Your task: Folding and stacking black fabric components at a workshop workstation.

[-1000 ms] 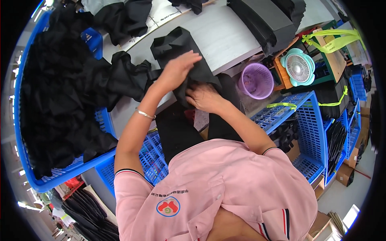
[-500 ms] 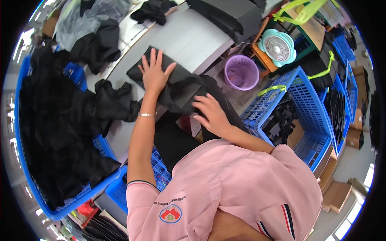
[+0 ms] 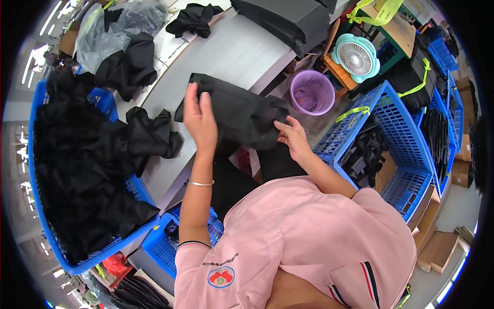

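Note:
A folded black fabric piece (image 3: 242, 108) spans the front edge of the pale table (image 3: 226, 56) and my dark-clothed lap. Its exact kind cannot be told. Over its left end is my left hand (image 3: 200, 123), edge-on, with the visible fingers stretched out; the others are hidden. My right hand (image 3: 293, 138) pinches the loose, creased right end between thumb and fingers. Left of the piece, crumpled black cloth (image 3: 149, 131) spills onto the table from a large blue basket (image 3: 67, 262) heaped with similar cloth.
A stack of black sheets (image 3: 288, 20) lies on the table's far end. Beyond my right hand stand a purple bin (image 3: 312, 92), a turquoise fan (image 3: 356, 57) and a blue crate (image 3: 396, 134) with black pieces. A smaller blue basket (image 3: 159, 247) sits by my left elbow.
My left hand has gone from lying flat with spread fingers to an edge-on pose. My right hand has moved rightward and taken hold of the fabric's right end, which is now spread wider.

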`<act>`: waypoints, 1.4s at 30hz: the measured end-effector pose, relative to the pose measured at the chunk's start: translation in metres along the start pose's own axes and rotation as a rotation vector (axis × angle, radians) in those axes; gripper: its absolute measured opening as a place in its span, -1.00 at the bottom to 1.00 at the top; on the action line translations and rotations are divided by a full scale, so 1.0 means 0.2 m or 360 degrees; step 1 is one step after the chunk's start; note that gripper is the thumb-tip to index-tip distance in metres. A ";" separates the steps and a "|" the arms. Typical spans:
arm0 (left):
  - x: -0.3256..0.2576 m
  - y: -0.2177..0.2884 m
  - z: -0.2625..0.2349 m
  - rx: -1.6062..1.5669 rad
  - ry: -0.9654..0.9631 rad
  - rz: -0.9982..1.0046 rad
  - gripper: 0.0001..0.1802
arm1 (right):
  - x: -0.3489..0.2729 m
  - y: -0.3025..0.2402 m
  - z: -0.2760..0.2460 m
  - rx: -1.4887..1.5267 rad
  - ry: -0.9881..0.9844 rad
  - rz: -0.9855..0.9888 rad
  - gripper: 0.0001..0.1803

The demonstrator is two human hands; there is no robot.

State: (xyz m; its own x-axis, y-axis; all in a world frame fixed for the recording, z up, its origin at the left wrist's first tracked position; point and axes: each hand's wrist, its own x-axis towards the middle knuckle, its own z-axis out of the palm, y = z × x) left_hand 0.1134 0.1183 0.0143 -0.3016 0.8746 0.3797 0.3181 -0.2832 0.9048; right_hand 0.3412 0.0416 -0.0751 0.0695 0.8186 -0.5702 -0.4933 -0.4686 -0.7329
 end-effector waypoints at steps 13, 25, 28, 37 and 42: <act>0.46 -0.29 -0.43 0.0411 -0.0817 -0.0357 -0.30 | 0.08 -0.01 -0.03 -0.0417 -0.0664 -0.0041 -0.74; 0.12 -0.20 -0.06 -0.0372 -0.0541 -0.0873 -0.57 | -0.24 -0.09 -0.53 -0.0279 -0.0429 -0.0310 -0.66; 0.04 -0.07 -0.04 -0.0182 -0.0347 -0.0749 -0.53 | -0.30 0.02 -0.88 0.0139 0.0022 -0.0161 -0.68; -0.24 -0.19 -0.32 -0.0165 -0.0411 -0.0849 -0.65 | -0.70 0.19 -2.21 0.0880 0.1508 -0.0559 -0.54; -0.30 -0.11 -0.48 -0.0157 -0.0234 -0.0790 -0.68 | -0.86 -0.08 -2.70 0.1244 0.1670 -0.0758 -0.26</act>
State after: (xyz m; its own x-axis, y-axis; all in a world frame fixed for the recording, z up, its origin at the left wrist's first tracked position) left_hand 0.0376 0.0347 -0.0099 -0.2629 0.9568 -0.1239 0.0808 0.1498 0.9854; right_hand 0.8044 -0.2710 -0.1656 0.8049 0.0535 -0.5911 -0.5655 0.3713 -0.7364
